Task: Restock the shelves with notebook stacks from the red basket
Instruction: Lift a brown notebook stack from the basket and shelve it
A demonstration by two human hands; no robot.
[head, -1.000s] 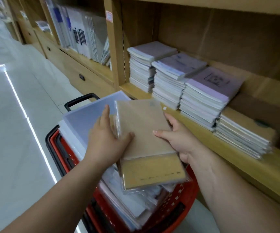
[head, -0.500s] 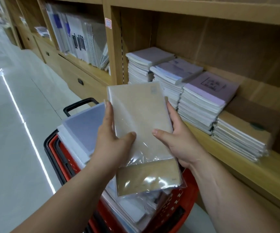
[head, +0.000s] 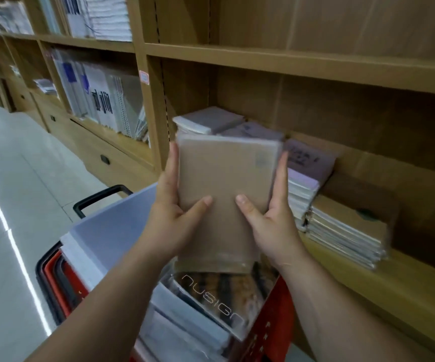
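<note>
I hold a plastic-wrapped stack of brown kraft notebooks upright, above the red basket. My left hand grips its left edge and my right hand grips its right edge, thumbs on the front cover. The basket below is full of wrapped notebook packs, one printed "nusign", with a translucent folder on its left. Behind the held stack, the wooden shelf carries piles of purple-covered notebooks and a low pile of brown notebooks.
Another shelf board runs above the notebook piles. The bay to the left holds upright files and pads over drawers. Glossy floor lies to the left. The basket has a black handle.
Both hands lifted the brown stack out of the basket, turned it upright and raised it toward the shelf. My view tilted upward, and the "nusign" pack beneath is uncovered.
</note>
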